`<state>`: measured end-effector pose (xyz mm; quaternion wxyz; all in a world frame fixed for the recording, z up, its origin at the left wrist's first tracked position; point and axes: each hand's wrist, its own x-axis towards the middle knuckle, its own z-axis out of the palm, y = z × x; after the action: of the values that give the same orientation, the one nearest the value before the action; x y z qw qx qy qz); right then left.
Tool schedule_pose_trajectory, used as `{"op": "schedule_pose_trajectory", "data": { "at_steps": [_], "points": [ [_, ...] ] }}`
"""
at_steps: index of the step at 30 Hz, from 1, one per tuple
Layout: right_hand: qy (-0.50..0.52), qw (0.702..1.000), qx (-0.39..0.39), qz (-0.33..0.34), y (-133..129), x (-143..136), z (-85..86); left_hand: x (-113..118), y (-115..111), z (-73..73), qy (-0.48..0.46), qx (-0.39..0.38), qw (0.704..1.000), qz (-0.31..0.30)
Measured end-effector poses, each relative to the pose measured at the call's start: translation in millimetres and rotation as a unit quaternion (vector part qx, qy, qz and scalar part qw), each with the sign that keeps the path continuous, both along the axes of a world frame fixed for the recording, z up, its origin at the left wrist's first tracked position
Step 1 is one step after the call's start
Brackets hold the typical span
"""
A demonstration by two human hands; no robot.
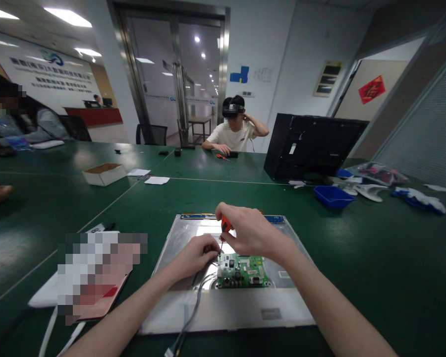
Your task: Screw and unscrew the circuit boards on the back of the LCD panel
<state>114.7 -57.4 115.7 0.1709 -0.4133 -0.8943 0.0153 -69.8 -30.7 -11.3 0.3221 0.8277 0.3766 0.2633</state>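
A flat metal panel (245, 310) lies on the green table, with a green circuit board (245, 271) on it. My right hand (249, 228) grips a red and black screwdriver (226, 225) from above, its shaft pointing down at the board's upper left corner. Beside that corner is my left hand (200, 253), its fingers curled together near the screwdriver tip; whatever they may hold is hidden. Dark cables (197, 302) run from the board's left side over the panel's front edge. A blue strip (275, 218) lines the panel's far edge.
On the left are a blurred white and pink item (100, 282) and an open box (104, 174). A black monitor (312, 146), blue tray (333, 197) and gloves (419, 198) sit at the right. Across the table (193, 191) sits a person (236, 131); others are at left.
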Motion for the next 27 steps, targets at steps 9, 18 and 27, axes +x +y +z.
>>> {"op": "schedule_pose_trajectory", "data": {
  "at_steps": [9,18,27],
  "points": [
    [-0.055,0.994,0.049,-0.084,1.2,-5.4,-2.2,0.1,-0.9,0.9,0.003,-0.007,1.0,0.005],
    [-0.05,0.994,0.053,-0.076,-2.4,-7.4,0.0,0.0,0.4,-2.5,-0.012,-0.016,1.0,0.004],
    [-0.033,0.998,0.027,-0.052,-2.6,-4.5,1.5,-1.1,0.2,-3.0,-0.005,0.005,1.0,0.01]
  ]
}}
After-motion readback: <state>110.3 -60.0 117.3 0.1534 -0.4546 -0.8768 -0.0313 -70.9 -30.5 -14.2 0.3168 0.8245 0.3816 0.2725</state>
